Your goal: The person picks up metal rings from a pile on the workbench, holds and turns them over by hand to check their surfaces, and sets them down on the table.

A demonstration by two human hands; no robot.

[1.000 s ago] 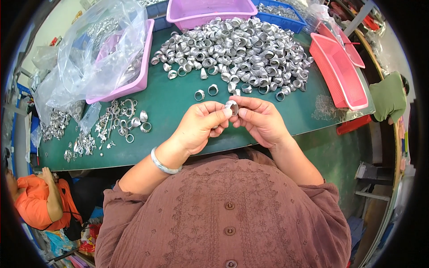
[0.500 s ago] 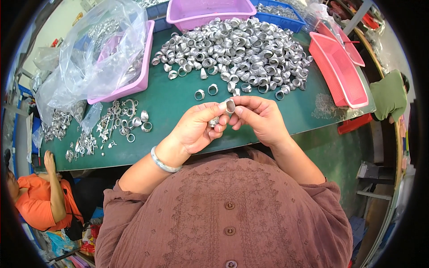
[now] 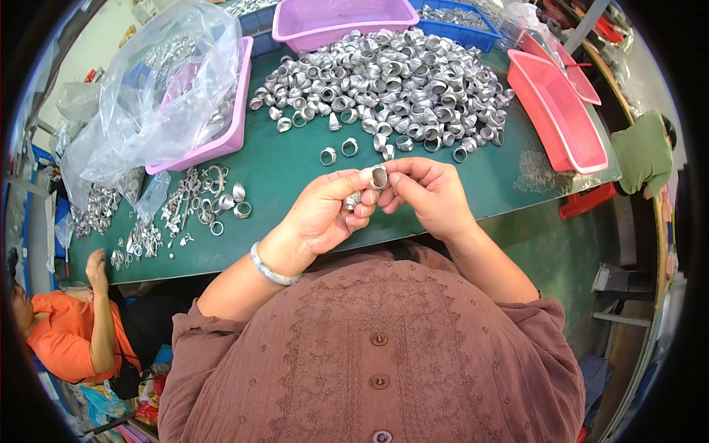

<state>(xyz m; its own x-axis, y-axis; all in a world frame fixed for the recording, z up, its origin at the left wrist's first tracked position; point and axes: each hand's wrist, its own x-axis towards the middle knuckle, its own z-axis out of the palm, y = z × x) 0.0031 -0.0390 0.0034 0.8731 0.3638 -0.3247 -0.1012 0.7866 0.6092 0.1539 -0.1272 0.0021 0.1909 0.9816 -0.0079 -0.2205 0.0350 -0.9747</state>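
My L hand (image 3: 323,207) pinches a silver ring (image 3: 379,176), 2nd ring (image 3: 352,200) tucked below; R hand (image 3: 428,198) touches the 1st, can't tell if gripping. Ring pile (image 3: 391,85) on worktop (image 3: 295,162).

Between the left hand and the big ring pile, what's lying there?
Two loose silver rings on the green tabletop, between the left hand and the pile; the head view shows this.

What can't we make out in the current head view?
Head view throughout:
Raised ring: fine surface pattern too small.
Second ring in the left hand: partly covered by that hand.
Ring heap: lower layers hidden under upper ones.
Left purple basket: contents veiled by the clear bag.
Upper purple basket: far side cut off by top edge.
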